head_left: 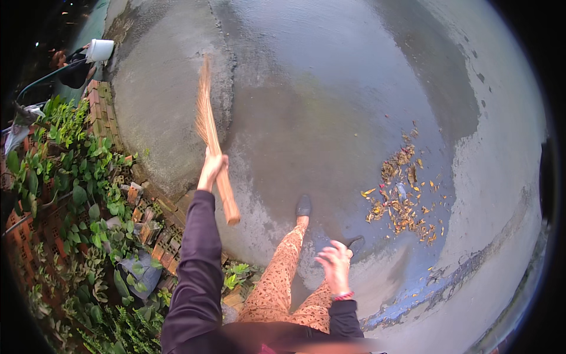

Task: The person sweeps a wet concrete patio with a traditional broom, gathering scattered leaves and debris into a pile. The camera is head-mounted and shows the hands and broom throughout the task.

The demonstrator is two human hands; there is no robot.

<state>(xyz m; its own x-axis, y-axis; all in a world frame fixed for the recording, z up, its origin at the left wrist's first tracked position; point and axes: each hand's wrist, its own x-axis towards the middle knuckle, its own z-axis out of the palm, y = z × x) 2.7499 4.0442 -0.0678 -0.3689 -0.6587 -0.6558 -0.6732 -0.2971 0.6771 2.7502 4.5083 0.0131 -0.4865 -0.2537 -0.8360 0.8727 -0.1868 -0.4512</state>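
My left hand (211, 170) is wrapped round a straw-coloured hand broom (223, 192), gripping it near the middle. Its bristles (205, 109) point away from me over the concrete, and the thick bound end comes back toward my forearm. My right hand (336, 264) is held up in front of my right leg, fingers apart, with nothing in it and a red band at the wrist. Beyond that hand, to the right, a loose heap of dry brown and yellow leaves (404, 212) lies spread on the wet ground.
Green plants (76, 177) and stacked bricks (106, 112) border the left side. Rubble and a grey plastic bag (141, 272) lie among them. At the far left another person holds a white bucket (100, 51). Wet grey concrete (295, 130) stretches ahead.
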